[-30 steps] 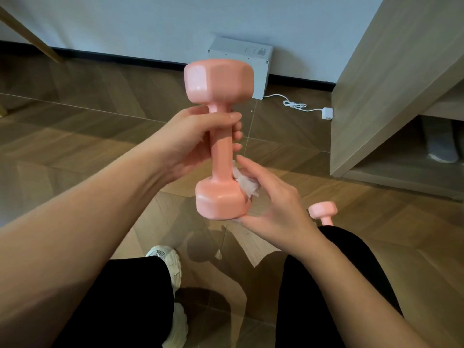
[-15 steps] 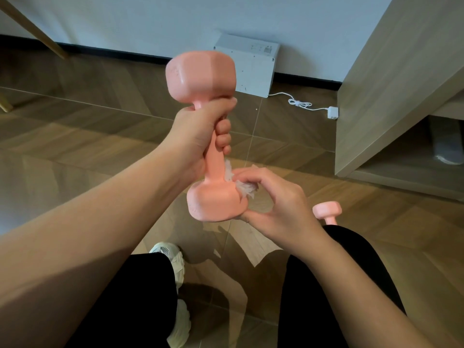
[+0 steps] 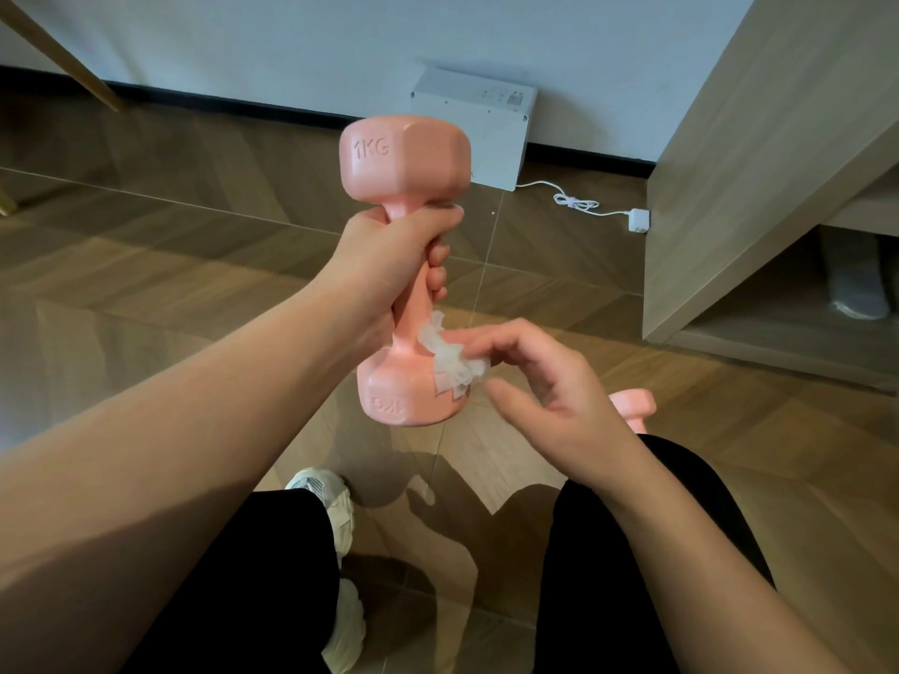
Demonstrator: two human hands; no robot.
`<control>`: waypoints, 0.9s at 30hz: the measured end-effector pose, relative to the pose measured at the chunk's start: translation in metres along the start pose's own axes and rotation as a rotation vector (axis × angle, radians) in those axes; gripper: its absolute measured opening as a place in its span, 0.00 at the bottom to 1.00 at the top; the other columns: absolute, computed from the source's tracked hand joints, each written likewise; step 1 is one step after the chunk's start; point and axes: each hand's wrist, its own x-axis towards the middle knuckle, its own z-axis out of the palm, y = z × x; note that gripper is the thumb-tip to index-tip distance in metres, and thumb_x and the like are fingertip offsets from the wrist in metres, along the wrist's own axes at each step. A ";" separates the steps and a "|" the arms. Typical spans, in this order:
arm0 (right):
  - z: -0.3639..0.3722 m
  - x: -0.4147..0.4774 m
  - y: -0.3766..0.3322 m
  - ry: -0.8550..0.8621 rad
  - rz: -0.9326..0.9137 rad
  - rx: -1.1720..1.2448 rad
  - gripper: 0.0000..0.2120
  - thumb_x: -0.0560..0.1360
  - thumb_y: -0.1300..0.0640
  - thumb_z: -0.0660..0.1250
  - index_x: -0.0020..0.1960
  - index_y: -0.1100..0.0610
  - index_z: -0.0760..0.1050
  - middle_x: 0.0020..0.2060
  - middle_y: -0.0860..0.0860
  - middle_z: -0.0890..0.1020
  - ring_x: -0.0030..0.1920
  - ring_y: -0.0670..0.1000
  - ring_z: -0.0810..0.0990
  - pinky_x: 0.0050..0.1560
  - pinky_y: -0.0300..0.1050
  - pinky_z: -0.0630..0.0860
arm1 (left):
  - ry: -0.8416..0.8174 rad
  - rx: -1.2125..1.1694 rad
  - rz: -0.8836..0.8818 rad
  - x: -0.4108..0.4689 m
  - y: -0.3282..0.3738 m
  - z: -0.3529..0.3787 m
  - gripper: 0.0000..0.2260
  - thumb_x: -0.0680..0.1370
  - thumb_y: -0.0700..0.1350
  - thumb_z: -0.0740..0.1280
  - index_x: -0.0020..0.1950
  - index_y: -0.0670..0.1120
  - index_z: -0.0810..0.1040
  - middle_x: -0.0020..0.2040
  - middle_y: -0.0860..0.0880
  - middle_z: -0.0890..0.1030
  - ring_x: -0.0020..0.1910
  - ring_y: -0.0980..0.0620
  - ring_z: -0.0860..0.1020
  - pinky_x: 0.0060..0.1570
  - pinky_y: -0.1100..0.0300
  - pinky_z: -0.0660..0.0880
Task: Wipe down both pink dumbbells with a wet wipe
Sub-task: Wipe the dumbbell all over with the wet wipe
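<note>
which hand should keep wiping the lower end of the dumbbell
Right. The right hand already pinches the wet wipe against the lower head of the held dumbbell, while the left hand is wrapped around its handle, holding it upright.

I'm in a room at home: wood-look floor point(image 3: 194, 265), pale wall point(image 3: 292, 36) with dark skirting, a wooden cabinet point(image 3: 759, 153), a white box point(image 3: 476, 133) with its cable point(image 3: 579, 204).

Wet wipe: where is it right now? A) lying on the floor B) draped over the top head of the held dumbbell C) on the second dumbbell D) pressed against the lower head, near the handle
D: the right hand presses the wet wipe against the lower head of the held dumbbell, just below the handle gripped by the left hand.
</note>
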 end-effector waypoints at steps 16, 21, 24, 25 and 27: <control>0.010 0.000 0.002 0.280 -0.054 -0.228 0.04 0.74 0.60 0.70 0.48 0.57 0.82 0.44 0.50 0.81 0.48 0.45 0.79 0.50 0.37 0.73 | -0.021 -0.050 -0.037 -0.007 -0.004 0.016 0.09 0.77 0.42 0.69 0.38 0.47 0.73 0.25 0.51 0.70 0.22 0.55 0.68 0.25 0.64 0.69; -0.001 -0.006 0.005 0.015 -0.070 -0.328 0.28 0.68 0.47 0.76 0.64 0.58 0.74 0.60 0.48 0.75 0.63 0.41 0.73 0.62 0.32 0.66 | 0.046 -0.083 -0.063 -0.003 0.002 0.013 0.11 0.76 0.44 0.69 0.36 0.47 0.72 0.26 0.51 0.70 0.23 0.54 0.69 0.27 0.64 0.70; 0.002 -0.003 0.009 -0.005 -0.068 -0.399 0.35 0.65 0.48 0.80 0.66 0.58 0.70 0.61 0.48 0.72 0.63 0.38 0.69 0.62 0.31 0.66 | -0.001 -0.146 -0.121 -0.001 0.006 0.009 0.07 0.77 0.43 0.67 0.39 0.46 0.73 0.29 0.50 0.72 0.26 0.53 0.71 0.31 0.62 0.72; 0.003 -0.002 0.010 0.017 -0.070 -0.395 0.34 0.64 0.50 0.80 0.65 0.58 0.70 0.61 0.49 0.73 0.62 0.40 0.70 0.60 0.32 0.67 | -0.032 -0.169 -0.148 -0.001 0.006 0.007 0.06 0.77 0.43 0.66 0.40 0.46 0.74 0.30 0.50 0.73 0.27 0.53 0.72 0.33 0.61 0.74; 0.003 -0.003 0.011 0.065 -0.074 -0.359 0.33 0.64 0.50 0.81 0.63 0.58 0.71 0.58 0.48 0.75 0.59 0.43 0.73 0.57 0.34 0.70 | -0.105 -0.216 -0.186 -0.002 0.007 0.004 0.05 0.77 0.42 0.65 0.41 0.44 0.76 0.33 0.49 0.75 0.30 0.53 0.74 0.36 0.60 0.76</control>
